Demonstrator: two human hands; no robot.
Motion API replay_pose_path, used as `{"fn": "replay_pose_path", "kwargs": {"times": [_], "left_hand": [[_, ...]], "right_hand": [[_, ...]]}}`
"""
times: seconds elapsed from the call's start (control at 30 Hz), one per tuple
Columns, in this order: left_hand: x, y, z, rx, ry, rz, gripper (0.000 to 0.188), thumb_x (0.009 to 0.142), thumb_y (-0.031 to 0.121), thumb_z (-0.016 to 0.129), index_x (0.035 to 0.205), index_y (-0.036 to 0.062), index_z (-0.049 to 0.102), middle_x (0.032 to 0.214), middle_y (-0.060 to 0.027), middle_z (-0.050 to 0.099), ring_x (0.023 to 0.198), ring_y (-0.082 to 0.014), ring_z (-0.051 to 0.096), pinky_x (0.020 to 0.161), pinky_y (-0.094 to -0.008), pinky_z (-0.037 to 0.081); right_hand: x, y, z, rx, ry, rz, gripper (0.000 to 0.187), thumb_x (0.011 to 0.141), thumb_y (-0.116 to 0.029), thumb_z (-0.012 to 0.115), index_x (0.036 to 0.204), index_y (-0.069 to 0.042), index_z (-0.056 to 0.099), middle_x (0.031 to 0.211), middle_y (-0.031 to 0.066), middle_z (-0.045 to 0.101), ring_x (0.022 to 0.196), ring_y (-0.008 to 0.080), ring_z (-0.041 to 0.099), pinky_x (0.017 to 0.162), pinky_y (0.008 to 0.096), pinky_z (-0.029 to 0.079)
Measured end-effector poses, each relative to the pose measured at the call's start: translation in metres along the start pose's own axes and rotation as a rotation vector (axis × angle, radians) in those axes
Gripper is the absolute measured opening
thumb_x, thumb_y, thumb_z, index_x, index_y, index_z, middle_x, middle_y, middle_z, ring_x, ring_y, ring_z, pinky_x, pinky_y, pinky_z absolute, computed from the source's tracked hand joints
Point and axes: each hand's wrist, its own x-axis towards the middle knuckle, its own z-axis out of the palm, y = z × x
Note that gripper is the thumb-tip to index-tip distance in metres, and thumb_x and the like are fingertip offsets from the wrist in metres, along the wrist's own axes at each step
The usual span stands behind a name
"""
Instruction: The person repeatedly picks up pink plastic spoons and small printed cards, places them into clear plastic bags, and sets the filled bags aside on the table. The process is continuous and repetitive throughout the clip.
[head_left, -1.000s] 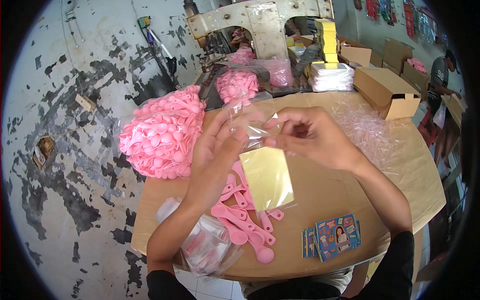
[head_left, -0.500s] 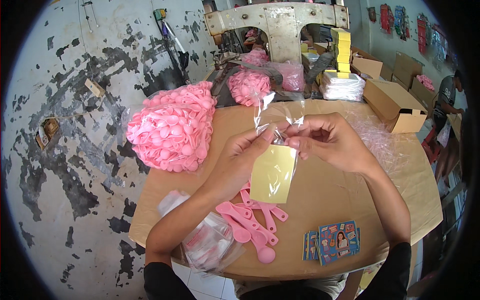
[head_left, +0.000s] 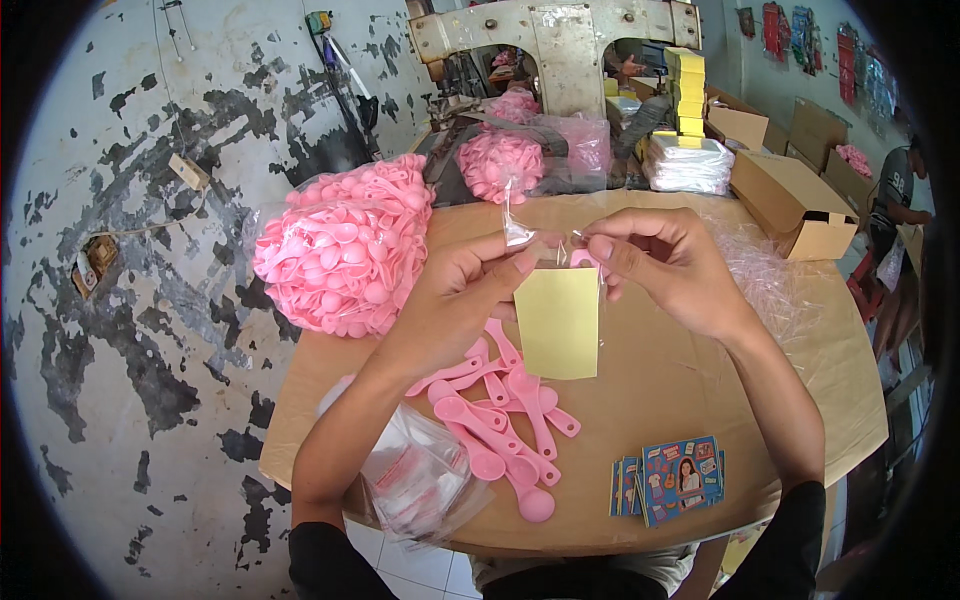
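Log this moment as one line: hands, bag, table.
left hand: pinching clear bag | right hand: pinching same bag | yellow card: inside bag | table: loose pink scoops, blue printed cards

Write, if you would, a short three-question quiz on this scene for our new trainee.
1. True or false: the blue cards lie left of the loose spoons.
2. What colour is the card between the left hand and the right hand?
3. Fill in: in this view, the left forearm partly hides some clear plastic ____.

Key: 1. False, they lie right. 2. Yellow. 3. Bags.
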Motion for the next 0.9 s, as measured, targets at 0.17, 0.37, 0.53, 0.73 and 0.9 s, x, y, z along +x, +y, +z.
{"fn": "replay_pose_path", "kwargs": {"times": [0.17, 0.37, 0.53, 0.73, 0.9], "left_hand": [[0.002, -0.003, -0.003, -0.065, -0.043, 0.007, 0.036, 0.100, 0.023, 0.050, 0.126, -0.0023, 0.054, 0.115, -0.0093, 0.063, 0.100, -0.0136, 0.063, 0.083, -0.0298, 0.054], [0.002, -0.003, 0.000, 0.025, -0.012, 0.048, 0.032, 0.097, 0.018, 0.055, 0.122, -0.0023, 0.059, 0.109, -0.0079, 0.066, 0.093, -0.0113, 0.065, 0.077, -0.0257, 0.055], [0.003, -0.012, -0.001, 0.104, -0.014, 0.067, 0.031, 0.097, 0.017, 0.056, 0.121, -0.0025, 0.059, 0.109, -0.0086, 0.067, 0.093, -0.0105, 0.065, 0.078, -0.0254, 0.055], [0.004, -0.011, 0.002, 0.061, -0.045, 0.125, 0.027, 0.096, 0.011, 0.054, 0.120, -0.0011, 0.059, 0.111, -0.0087, 0.066, 0.096, -0.0127, 0.065, 0.082, -0.0273, 0.054], [0.002, -0.011, -0.005, 0.112, -0.058, 0.239, 0.020, 0.095, 0.009, 0.054, 0.111, 0.0001, 0.062, 0.103, -0.0040, 0.065, 0.090, -0.0096, 0.062, 0.079, -0.0244, 0.050]], "right_hand": [[0.000, 0.002, -0.003, -0.034, -0.026, 0.010, 0.023, 0.092, -0.018, 0.064, 0.102, 0.003, 0.068, 0.085, 0.0044, 0.067, 0.069, 0.0073, 0.058, 0.064, 0.0241, 0.049], [-0.001, 0.001, -0.001, -0.010, 0.018, -0.015, 0.020, 0.092, -0.014, 0.063, 0.101, 0.004, 0.068, 0.086, 0.0044, 0.067, 0.069, 0.0072, 0.057, 0.063, 0.0233, 0.049], [0.001, -0.001, -0.013, -0.096, -0.132, -0.034, 0.015, 0.090, -0.005, 0.063, 0.102, 0.003, 0.068, 0.092, 0.0044, 0.068, 0.079, 0.0063, 0.060, 0.071, 0.0218, 0.050], [0.001, 0.000, -0.009, 0.013, -0.071, -0.011, 0.018, 0.087, 0.004, 0.057, 0.100, 0.003, 0.069, 0.090, 0.0044, 0.069, 0.079, 0.0067, 0.060, 0.071, 0.0221, 0.050], [0.005, 0.007, -0.018, -0.237, -0.132, -0.341, 0.024, 0.080, 0.007, 0.056, 0.095, -0.002, 0.072, 0.086, 0.0067, 0.069, 0.075, 0.0116, 0.061, 0.069, 0.0271, 0.049]]}}
